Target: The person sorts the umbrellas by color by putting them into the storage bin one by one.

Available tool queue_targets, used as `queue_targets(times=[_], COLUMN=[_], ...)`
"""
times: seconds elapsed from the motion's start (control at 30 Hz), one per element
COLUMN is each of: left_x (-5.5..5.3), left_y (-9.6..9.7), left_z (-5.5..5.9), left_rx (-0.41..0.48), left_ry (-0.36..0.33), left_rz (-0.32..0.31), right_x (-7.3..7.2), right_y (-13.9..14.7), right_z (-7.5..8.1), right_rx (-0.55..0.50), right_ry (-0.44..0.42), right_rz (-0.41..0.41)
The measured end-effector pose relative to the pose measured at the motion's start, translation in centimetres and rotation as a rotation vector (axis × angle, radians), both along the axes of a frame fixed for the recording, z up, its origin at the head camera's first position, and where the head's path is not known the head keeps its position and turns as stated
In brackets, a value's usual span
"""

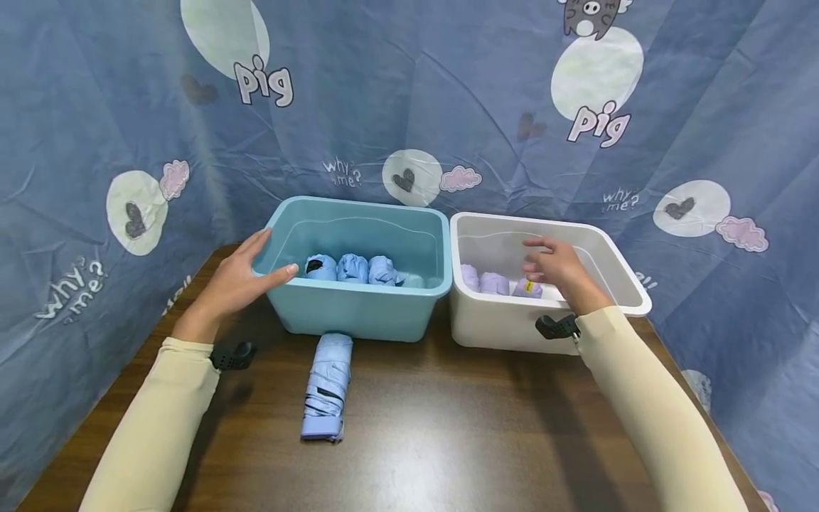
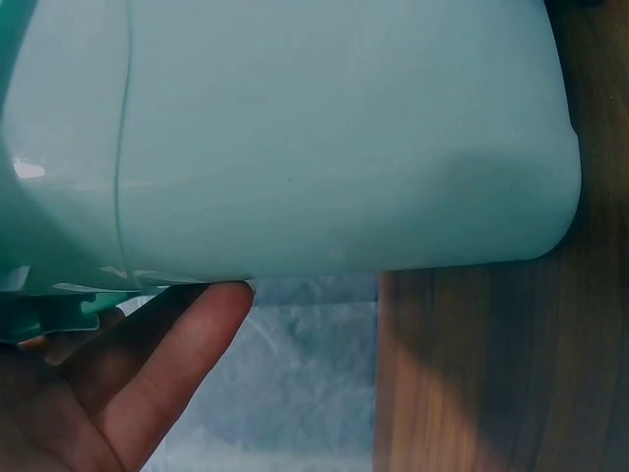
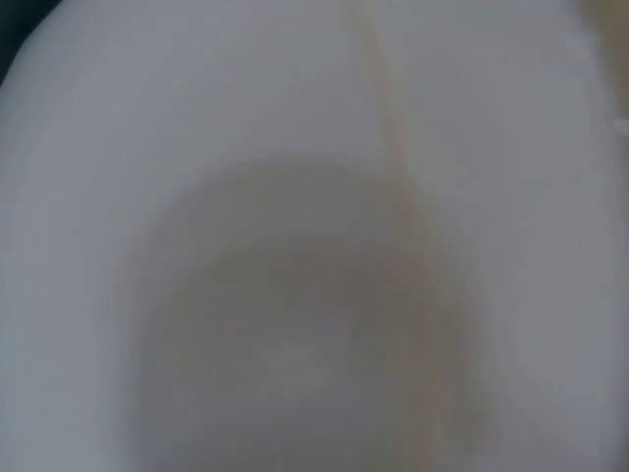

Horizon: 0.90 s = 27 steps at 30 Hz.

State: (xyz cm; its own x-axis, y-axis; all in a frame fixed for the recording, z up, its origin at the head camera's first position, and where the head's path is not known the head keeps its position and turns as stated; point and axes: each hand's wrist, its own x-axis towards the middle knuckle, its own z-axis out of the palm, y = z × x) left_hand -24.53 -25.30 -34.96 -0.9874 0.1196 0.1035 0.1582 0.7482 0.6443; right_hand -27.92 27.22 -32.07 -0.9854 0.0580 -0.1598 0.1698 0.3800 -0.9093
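A light-blue folded umbrella lies on the table, its far end by the front of a blue bin. Inside that bin several wrapped blue bundles, like folded umbrellas, sit in a row. At the bin's left front corner, my left hand rests with thumb and fingers spread; in the left wrist view a fingertip touches the bin's side. Over a white bin hovers my right hand, fingers loosely bent, nothing visible in them. Purple bundles lie below it, one with a yellow label.
The two bins stand side by side at the back of a brown wooden table. Behind them hangs a blue printed cloth. The right wrist view shows only a blurred pale surface, likely the white bin's wall.
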Motion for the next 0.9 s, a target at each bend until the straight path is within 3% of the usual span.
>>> queue_targets(times=[0.47, 0.9], left_x=[0.1, 0.1], left_y=[0.3, 0.2], left_z=[0.1, 0.1], left_rx=[0.021, 0.007], left_ry=[-0.008, -0.008], left_rz=[0.002, 0.003], right_x=[2.7, 6.2], right_y=[-0.7, -4.4], right_z=[2.4, 3.4], right_rx=[-0.129, -0.205], right_ry=[0.059, 0.161], right_rz=[0.078, 0.260])
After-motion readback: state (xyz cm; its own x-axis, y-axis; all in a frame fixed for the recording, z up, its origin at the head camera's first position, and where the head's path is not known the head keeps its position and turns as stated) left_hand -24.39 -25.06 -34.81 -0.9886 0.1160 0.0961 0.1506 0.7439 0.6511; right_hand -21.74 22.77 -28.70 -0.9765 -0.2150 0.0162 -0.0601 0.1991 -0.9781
